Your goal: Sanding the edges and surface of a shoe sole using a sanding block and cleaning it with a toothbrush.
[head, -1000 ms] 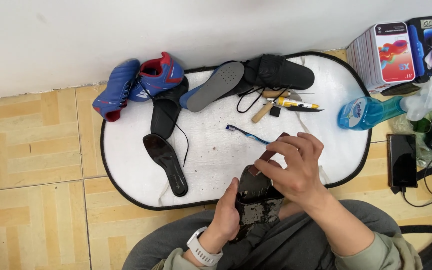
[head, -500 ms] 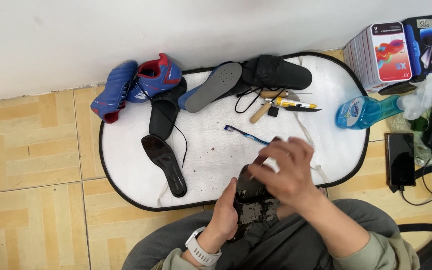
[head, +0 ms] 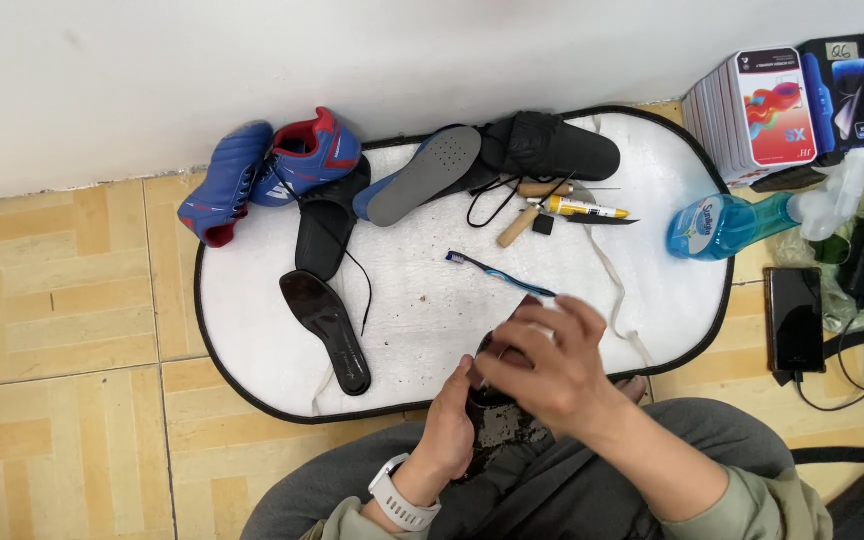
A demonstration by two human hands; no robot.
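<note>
**Dark shoe gripped over lap at mat's near edge**

Head view: dark shoe [head: 500,400] held sole-up over the lap, just past the near rim of the white oval mat [head: 432,320]. Left hand [head: 449,432] clenched around the shoe's side; right hand [head: 542,368] curled over its toe end, grasping. Blue spray bottle [head: 727,222] lying on its side at the mat's right edge, blue liquid inside. On the mat: black insole [head: 327,330], blue toothbrush [head: 500,273], grey insole [head: 424,175], blue and red boots [head: 272,170] at the far left rim against the wall. Open white mat between insole and toothbrush. Black phone [head: 795,318] on the tiled floor, right.
</note>
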